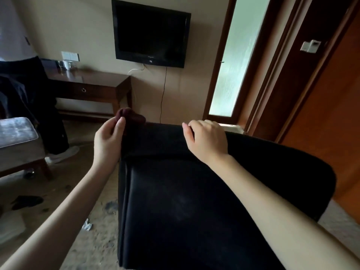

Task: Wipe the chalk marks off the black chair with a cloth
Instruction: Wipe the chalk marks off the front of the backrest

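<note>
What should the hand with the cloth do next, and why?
Probably lower the maroon cloth onto the faint whitish smudge on the black chair and rub. The left hand pinches the cloth up at the chair's top corner, away from that smudge, while the right hand rests on the top edge, likely steadying it.

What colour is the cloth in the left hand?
The cloth is dark maroon, clearest in the head view.

Cannot tell as chalk the faint grey smear (181,203) on the black chair (194,230), cut off at the bottom edge, nor see the fingertips of the right hand (207,139), nor the part of the dark red cloth (134,116) behind the left hand (109,141).
</note>
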A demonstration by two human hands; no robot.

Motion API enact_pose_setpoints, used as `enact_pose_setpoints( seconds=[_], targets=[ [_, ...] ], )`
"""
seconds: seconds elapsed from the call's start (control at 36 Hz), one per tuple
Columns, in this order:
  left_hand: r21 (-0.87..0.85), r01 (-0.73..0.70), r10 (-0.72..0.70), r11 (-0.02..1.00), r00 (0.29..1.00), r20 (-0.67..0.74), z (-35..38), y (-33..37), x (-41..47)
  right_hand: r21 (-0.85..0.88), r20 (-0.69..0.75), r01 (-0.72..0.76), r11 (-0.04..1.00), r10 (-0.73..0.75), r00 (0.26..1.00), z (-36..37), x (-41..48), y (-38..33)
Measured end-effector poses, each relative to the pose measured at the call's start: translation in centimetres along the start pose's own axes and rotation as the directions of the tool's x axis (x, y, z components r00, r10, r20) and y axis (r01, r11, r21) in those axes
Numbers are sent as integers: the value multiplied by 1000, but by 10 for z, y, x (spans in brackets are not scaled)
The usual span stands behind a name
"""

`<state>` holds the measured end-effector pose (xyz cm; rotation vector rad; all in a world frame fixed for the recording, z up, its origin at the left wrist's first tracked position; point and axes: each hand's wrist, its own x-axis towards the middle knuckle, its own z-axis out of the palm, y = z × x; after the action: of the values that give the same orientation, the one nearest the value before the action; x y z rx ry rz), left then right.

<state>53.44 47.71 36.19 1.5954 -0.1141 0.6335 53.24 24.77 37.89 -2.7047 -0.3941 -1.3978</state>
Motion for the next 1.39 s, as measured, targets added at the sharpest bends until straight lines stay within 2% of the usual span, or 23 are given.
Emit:
enact_pose_setpoints(
  seconds=[0.14,0.31,0.47,0.64,0.75,0.81,0.92,1.03,1.14,1.25,1.39],
  targets=[
    [126,48,-55,991,997,51,-13,12,12,109,38,8,994,-12,999,7,8,-19],
    [256,114,-125,960,992,26,-55,14,25,246,86,42,968,-65,994,19,18,-61],
    [382,127,-145,916,989,21,-100,25,22,394,70,90,915,-128,989,21,24,-105],
    [364,228,-256,903,966,32,-153,32,14,497,106,131,857,-210,972,17,28,-149],
    [345,219,-261,913,962,78,-175,47,4,543,144,142,828,-259,955,9,29,-172],
    [308,263,-305,914,947,98,-183,52,-1,557,168,129,821,-263,950,5,30,-181],
    [221,283,-328,933,922,206,-191,55,6,533,243,30,845,-188,952,-6,32,-200],
    [182,295,-341,938,876,340,-190,54,28,469,307,-127,874,-26,951,-15,36,-220],
    [187,259,-317,948,837,447,-190,59,37,391,434,-308,867,122,893,-20,37,-237],
    [162,290,-332,943,803,494,-201,62,30,296,573,-366,882,142,807,-33,38,-252],
    [153,326,-360,933,817,451,-219,59,16,265,604,-346,900,124,787,-56,43,-278]
  ],
)
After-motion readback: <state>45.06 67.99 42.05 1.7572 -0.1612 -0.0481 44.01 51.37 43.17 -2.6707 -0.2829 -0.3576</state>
